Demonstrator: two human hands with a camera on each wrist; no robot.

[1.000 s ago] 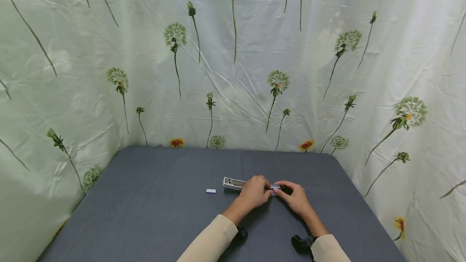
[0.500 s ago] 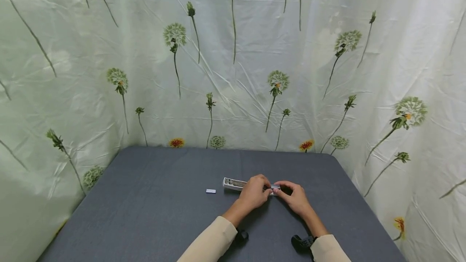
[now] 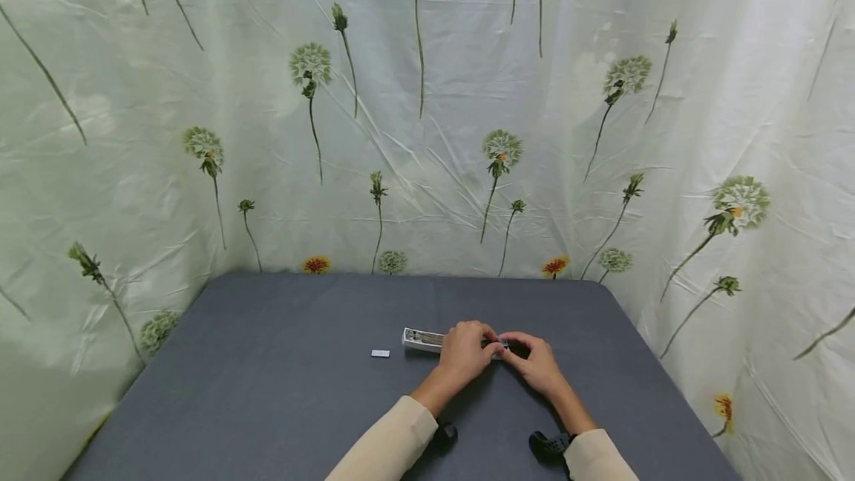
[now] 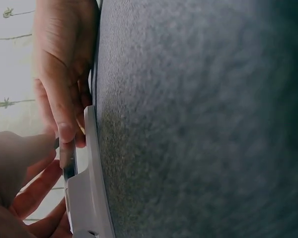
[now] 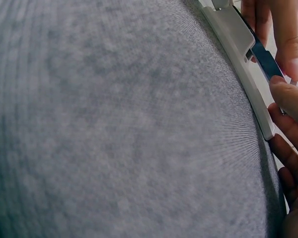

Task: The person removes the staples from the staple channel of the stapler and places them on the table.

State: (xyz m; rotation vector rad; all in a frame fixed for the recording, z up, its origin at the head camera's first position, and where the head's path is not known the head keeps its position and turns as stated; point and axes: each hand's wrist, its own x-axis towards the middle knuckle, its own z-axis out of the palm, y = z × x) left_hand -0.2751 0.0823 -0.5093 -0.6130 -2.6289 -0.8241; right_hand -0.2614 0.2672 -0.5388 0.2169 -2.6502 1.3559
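A white stapler [image 3: 422, 341] lies opened out on the table, its inner spring and metal parts showing at the left end. My left hand [image 3: 462, 353] covers its middle, thumb and forefinger bent together at a small dark piece [image 4: 57, 143] that looks like a row of staples, largely hidden by fingers. My right hand [image 3: 539, 366] grips the stapler's right end; its thumb [image 5: 284, 94] lies against the tip of the metal magazine [image 5: 267, 62], with other fingers at the white base [image 5: 260, 111]. The fingertips of both hands meet there.
A small pale strip [image 3: 380, 353], like a row of staples, lies left of the stapler on the dark grey table [image 3: 267, 392]. Behind the table hangs a flower-printed curtain [image 3: 441, 169]. Each wrist wears a black device, the right one [image 3: 551, 444] near the sleeve.
The right hand has shifted slightly left, nearer the left hand, and covers more of the magazine end. The head view has turned a little to the right.
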